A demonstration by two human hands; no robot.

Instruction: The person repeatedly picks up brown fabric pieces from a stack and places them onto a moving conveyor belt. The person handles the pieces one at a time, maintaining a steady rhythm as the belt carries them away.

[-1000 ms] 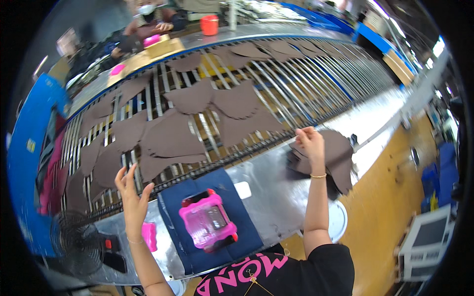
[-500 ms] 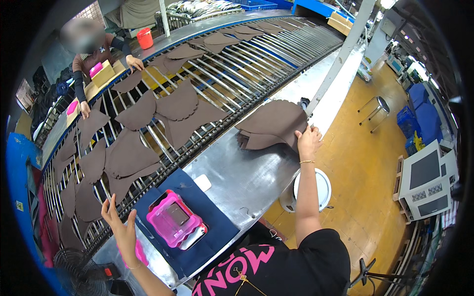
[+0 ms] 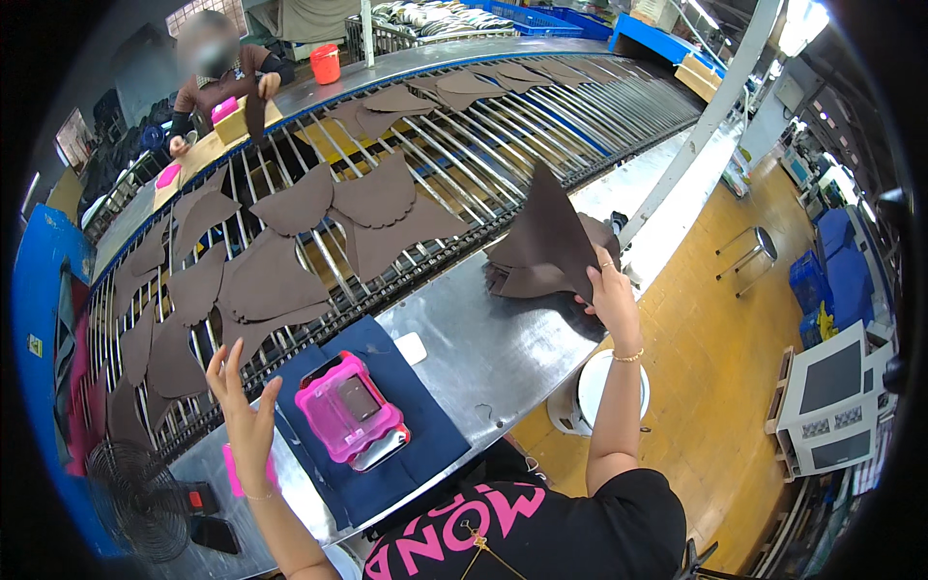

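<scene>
My right hand pinches the edge of a dark brown cut sheet piece, which stands tilted up. Beneath it, a stack of similar brown pieces with scalloped edges lies on the metal table. My left hand is raised, fingers spread and holding nothing, near the front edge of the roller conveyor. To its right, a pink plastic frame-like case with a dark rectangle in it rests on a navy sheet.
More brown pieces are spread over the rollers. Across the conveyor, a co-worker holds up a piece. A fan stands at lower left, a white bucket beside the table. A slanted metal post rises at the right edge.
My right hand has lifted the top brown piece off the stack, tilting it upward. My left hand stays open. Across the conveyor, the co-worker has raised a piece from the rollers.
</scene>
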